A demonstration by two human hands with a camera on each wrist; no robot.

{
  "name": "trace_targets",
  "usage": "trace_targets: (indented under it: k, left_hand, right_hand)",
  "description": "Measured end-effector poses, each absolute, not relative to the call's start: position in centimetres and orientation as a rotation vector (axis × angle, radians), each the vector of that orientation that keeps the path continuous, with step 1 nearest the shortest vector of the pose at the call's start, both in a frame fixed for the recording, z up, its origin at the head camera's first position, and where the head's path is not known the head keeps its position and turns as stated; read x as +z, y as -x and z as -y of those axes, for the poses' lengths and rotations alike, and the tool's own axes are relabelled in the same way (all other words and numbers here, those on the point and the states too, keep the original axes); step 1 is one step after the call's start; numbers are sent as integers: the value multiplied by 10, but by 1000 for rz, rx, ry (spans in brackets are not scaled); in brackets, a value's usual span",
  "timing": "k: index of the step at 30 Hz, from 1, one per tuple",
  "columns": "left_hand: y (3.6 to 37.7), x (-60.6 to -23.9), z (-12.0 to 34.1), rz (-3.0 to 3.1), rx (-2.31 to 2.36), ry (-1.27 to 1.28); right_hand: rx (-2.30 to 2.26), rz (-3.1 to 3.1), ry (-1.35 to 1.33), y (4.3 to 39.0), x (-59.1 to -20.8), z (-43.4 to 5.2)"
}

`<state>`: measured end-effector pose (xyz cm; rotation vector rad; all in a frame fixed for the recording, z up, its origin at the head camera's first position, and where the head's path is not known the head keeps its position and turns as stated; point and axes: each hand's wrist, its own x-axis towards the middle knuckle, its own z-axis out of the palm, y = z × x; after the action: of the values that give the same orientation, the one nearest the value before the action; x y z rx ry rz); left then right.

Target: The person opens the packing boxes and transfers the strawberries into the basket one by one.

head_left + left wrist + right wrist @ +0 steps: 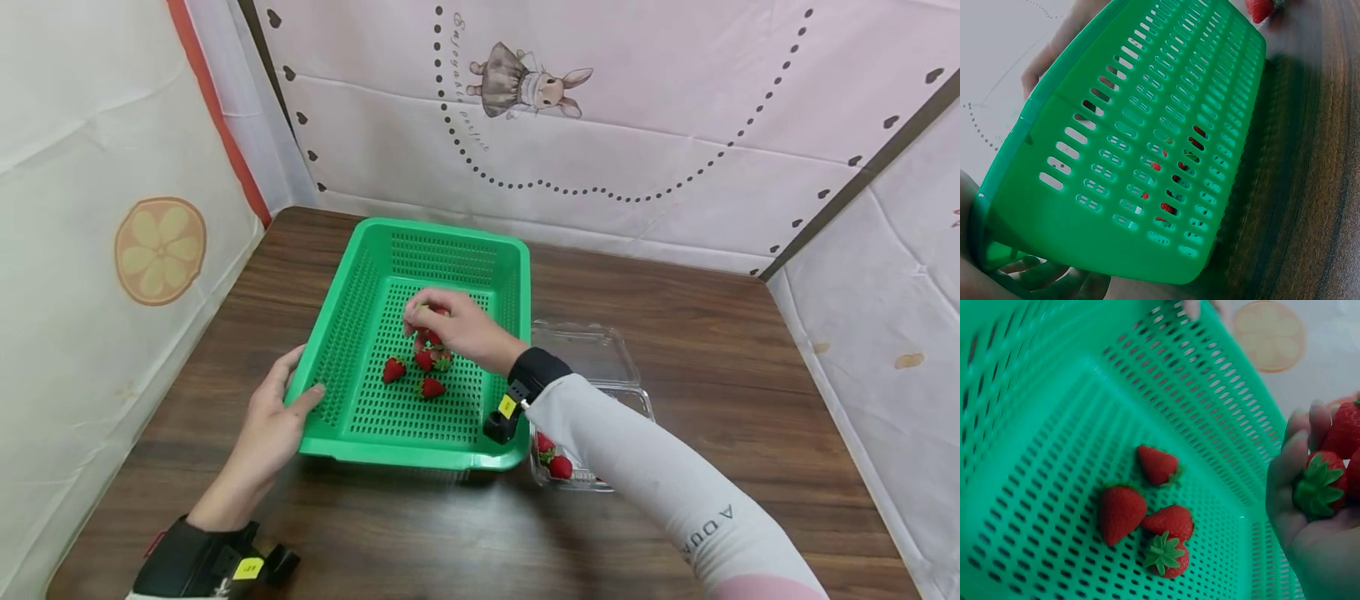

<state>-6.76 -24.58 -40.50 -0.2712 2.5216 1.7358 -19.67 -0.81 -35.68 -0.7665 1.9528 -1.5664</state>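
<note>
A green perforated plastic basket (450, 233) stands on the wooden table. My left hand (272, 417) grips its left rim, thumb over the inner side; in the left wrist view its fingers (1054, 278) curl beneath the rim. Over the basket's inside, my right hand (468, 329) holds several strawberries (1342, 431) in its curled fingers, one showing its green leaves. Below it, several strawberries (393, 369) lie on the basket floor, grouped close together in the right wrist view.
Right of the basket is an opened clear plastic clamshell box (588, 350) with strawberries (560, 467) in it, partly hidden under my right sleeve (645, 458). Printed cloth walls (637, 100) enclose the wooden table (720, 367) at the back and sides.
</note>
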Motion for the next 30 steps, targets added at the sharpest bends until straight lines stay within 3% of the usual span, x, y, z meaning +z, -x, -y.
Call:
trace_targets:
  k: [12, 20, 30]
  left_hand:
    - [68, -404, 246, -2498, 1769, 260]
    - [66, -404, 248, -2560, 1716, 240]
    - [65, -404, 248, -2572, 1718, 226]
  right_hand:
    - [-538, -2583, 1150, 199, -369, 31]
    - [-278, -2790, 1223, 199, -371, 36]
    - [5, -2651, 1089, 199, -374, 38]
